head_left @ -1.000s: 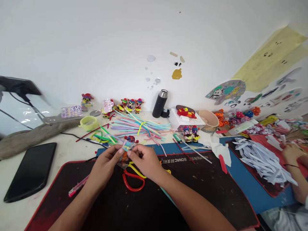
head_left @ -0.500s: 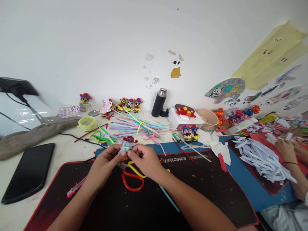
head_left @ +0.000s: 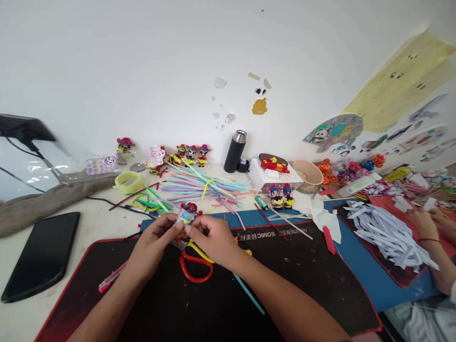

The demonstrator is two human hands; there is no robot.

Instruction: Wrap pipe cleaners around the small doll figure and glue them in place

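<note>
A small pipe-cleaner figurine [head_left: 185, 214] with a dark red head and pale blue body sits just left of the frame's centre, pinched between both hands above the black desk mat [head_left: 302, 280]. The left hand [head_left: 154, 242] grips it from the left with thumb and fingertips closed on its body; the right hand [head_left: 211, 237] closes on it from the right, fingers curled in.

Directly below the hands, red-handled scissors [head_left: 195, 268] lie on the mat with a yellow pipe cleaner [head_left: 199, 251] across them. A pink pen [head_left: 111, 279] lies at the mat's left edge, and a black phone [head_left: 41, 256] rests on the bench at the far left.

Above the hands, a fan of pastel pipe cleaners [head_left: 206, 184] spreads over the bench. Behind it, finished figurines [head_left: 192, 154] stand along the wall beside a black thermos [head_left: 235, 151].

At the right edge of the frame, another person's hand [head_left: 423, 225] works beside a heap of white paper strips [head_left: 388, 232].
</note>
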